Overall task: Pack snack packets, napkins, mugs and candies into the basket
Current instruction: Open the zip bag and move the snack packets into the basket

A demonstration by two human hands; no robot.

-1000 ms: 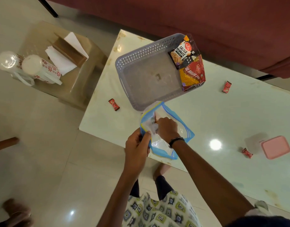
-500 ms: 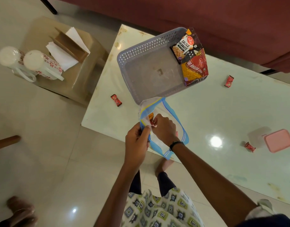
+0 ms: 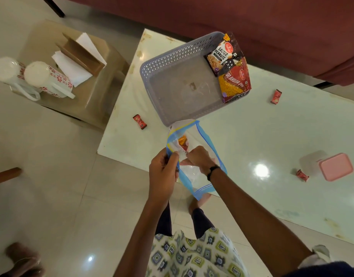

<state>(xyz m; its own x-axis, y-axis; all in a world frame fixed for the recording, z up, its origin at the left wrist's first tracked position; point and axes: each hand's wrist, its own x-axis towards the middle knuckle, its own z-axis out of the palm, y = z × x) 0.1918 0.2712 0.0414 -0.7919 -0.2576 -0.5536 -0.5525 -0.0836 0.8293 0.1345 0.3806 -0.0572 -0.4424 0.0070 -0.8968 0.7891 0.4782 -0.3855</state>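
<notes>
A clear zip bag point(image 3: 194, 176) with blue edges hangs over the table's near edge. My left hand point(image 3: 164, 168) pinches its rim, and my right hand point(image 3: 198, 158) reaches into its mouth, fingers closed beside a red-orange candy point(image 3: 183, 142) inside. The grey perforated basket point(image 3: 162, 66) sits just beyond, holding a salted peanuts packet point(image 3: 222, 54) and a red bhujia packet point(image 3: 235, 82) at its right end. Loose red candies lie on the table at the left point(image 3: 140, 121), far right point(image 3: 276, 96) and near a pink box point(image 3: 302, 175).
Two white mugs with red flowers point(image 3: 50, 78) and a napkin holder with white napkins point(image 3: 80, 56) stand on a brown stool at the left. A pink lidded box point(image 3: 336, 166) sits at the table's right. A maroon sofa point(image 3: 252, 21) runs behind the table.
The bag has been lifted and tilted toward me; the candy now shows inside near its mouth. My right hand stays in the opening while the left keeps the rim.
</notes>
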